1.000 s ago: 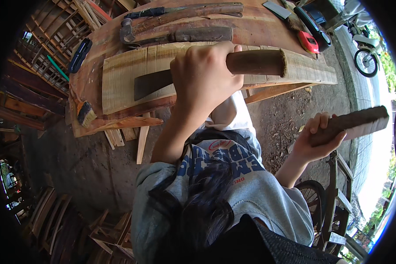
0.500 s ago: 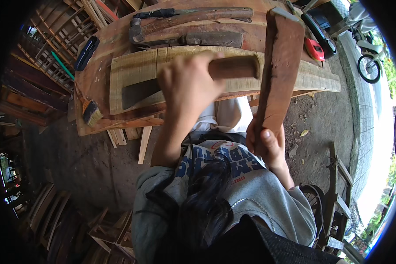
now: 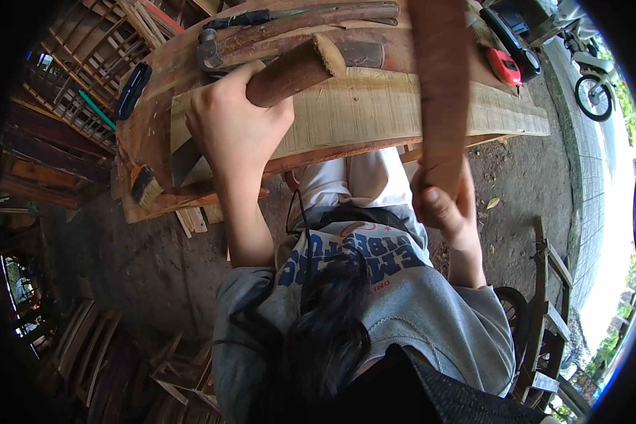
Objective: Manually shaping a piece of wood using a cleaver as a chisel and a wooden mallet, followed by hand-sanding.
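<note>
My left hand [image 3: 240,120] is closed round the thick wooden handle of a wide-bladed chisel [image 3: 297,72]. The handle's butt points up and right, and the flat dark blade slants down by the left end of a pale plank [image 3: 364,106]. Whether the blade touches the plank, I cannot tell. In my right hand [image 3: 446,210] is the lower end of a long, flat reddish-brown piece of wood [image 3: 442,92], held upright. It is slightly blurred, and its top runs out of view. The wood piece covers part of the plank's right half.
On the wooden bench [image 3: 145,131] lie a claw hammer [image 3: 210,49], another wooden-handled tool [image 3: 364,54], a red tape measure [image 3: 504,66], a brush [image 3: 145,185] and a dark blue tool [image 3: 133,90]. Wooden frames [image 3: 548,311] stand at lower right; a motorcycle [image 3: 592,85] is beyond.
My left hand and the chisel have moved left, and the handle now tilts up and right. The wood piece in my right hand has risen and straightened upright.
</note>
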Demonstrator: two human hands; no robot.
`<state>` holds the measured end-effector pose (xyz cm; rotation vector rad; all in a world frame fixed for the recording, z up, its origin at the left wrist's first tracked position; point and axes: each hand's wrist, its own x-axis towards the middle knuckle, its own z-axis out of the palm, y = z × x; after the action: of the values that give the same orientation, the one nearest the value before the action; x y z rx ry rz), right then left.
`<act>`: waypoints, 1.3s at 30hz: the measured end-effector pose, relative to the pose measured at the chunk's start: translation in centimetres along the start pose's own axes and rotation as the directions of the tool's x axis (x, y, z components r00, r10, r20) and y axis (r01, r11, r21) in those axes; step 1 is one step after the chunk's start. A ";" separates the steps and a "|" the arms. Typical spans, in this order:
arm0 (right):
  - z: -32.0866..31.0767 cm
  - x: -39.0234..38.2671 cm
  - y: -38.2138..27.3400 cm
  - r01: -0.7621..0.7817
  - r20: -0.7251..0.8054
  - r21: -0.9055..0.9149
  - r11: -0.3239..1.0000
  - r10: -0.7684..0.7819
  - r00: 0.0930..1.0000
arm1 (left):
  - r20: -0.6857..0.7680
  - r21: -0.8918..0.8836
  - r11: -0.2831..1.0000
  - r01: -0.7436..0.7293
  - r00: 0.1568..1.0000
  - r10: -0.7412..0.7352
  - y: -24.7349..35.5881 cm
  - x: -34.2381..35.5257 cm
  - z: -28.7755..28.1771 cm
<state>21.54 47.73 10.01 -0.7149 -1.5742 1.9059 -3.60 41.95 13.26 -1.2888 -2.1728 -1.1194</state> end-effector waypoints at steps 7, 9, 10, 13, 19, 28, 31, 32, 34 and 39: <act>-3.8 0.1 -0.5 0.293 -0.234 0.092 0.951 -0.266 0.935 | -0.105 -0.318 0.903 -0.289 0.957 0.269 7.0 1.5 3.4; -4.6 -0.5 -0.3 0.306 -0.379 0.038 0.951 -0.269 0.885 | 0.023 -0.236 0.901 -0.363 0.925 0.378 9.9 1.2 5.4; -4.9 -0.7 -0.3 0.305 -0.376 0.062 0.950 -0.261 0.889 | 0.065 -0.257 0.897 -0.360 0.919 0.388 10.9 0.9 6.1; -7.0 -1.5 -0.3 0.345 -0.425 0.016 0.939 -0.306 0.852 | 0.138 -0.321 0.879 -0.353 0.901 0.412 13.6 0.6 9.0; -9.7 -2.4 -0.4 0.376 -0.564 0.040 0.926 -0.290 0.773 | 0.174 -0.332 0.884 -0.330 0.899 0.401 14.5 0.6 10.5; -11.4 -2.3 -5.1 0.612 -0.696 -0.144 0.778 -0.519 0.496 | 0.274 -0.351 0.919 -0.181 0.919 0.285 14.9 0.1 11.1; -11.6 -1.9 -6.3 0.654 -0.651 -0.185 0.734 -0.590 0.478 | 0.289 -0.340 0.931 -0.134 0.927 0.240 15.0 0.2 10.8; -11.0 -1.2 -6.1 0.655 -0.685 -0.207 0.727 -0.585 0.433 | 0.283 -0.333 0.935 -0.119 0.934 0.219 15.0 0.3 10.8; -10.1 -1.8 -4.3 0.481 -0.603 -0.192 0.855 -0.489 0.630 | 0.294 -0.325 0.939 -0.109 0.933 0.210 15.2 0.4 10.9; -10.5 -2.6 -4.2 0.313 -0.564 -0.150 0.938 -0.342 0.752 | 0.256 -0.304 0.948 -0.099 0.950 0.181 14.5 0.6 10.2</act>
<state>31.14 53.74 12.54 -0.8731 -1.2418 1.2285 9.30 54.12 13.85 -1.8003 -2.1199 -1.2976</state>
